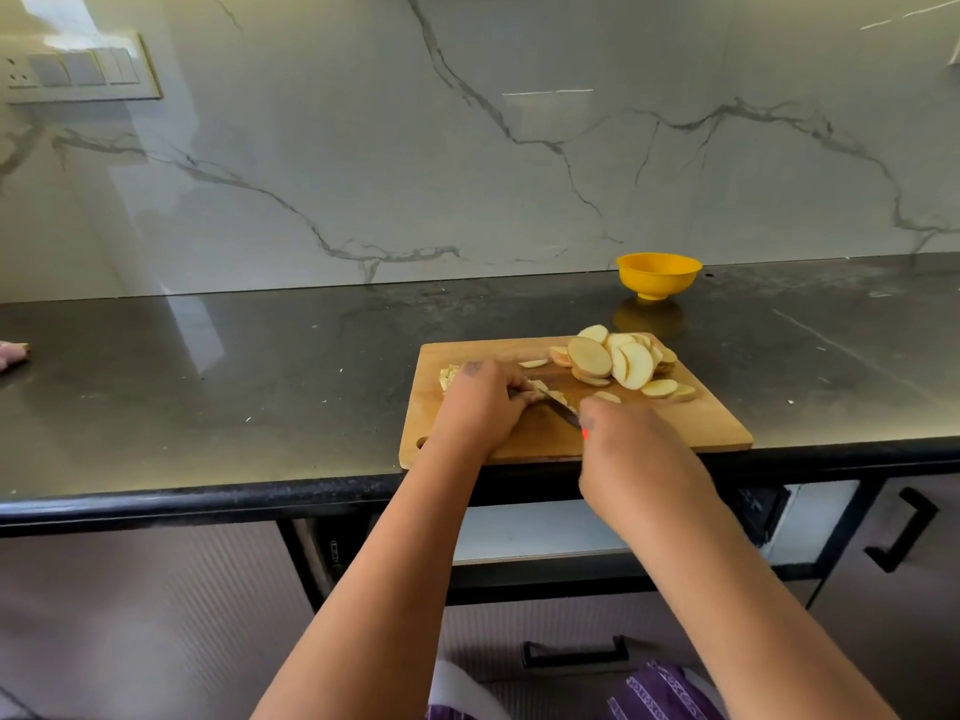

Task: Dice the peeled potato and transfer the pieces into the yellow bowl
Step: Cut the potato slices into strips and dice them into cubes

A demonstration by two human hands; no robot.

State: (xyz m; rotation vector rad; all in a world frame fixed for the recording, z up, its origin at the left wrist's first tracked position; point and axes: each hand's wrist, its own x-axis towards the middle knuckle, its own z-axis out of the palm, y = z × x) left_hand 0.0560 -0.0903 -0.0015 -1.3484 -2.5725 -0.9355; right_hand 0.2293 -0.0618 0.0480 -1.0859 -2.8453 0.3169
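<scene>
A wooden cutting board lies at the counter's front edge. A pile of round potato slices sits on its far right part. Small diced pieces lie at the board's far left, partly hidden by my left hand, whose curled fingers hold potato pieces down on the board. My right hand grips a knife with a red handle end; its dark blade points left and meets the potato under my left fingers. The yellow bowl stands behind the board, near the wall.
The dark stone counter stretches left and right of the board. A pinkish object lies at the far left edge. A marble wall with a switch panel rises behind. Drawers with black handles sit below the counter.
</scene>
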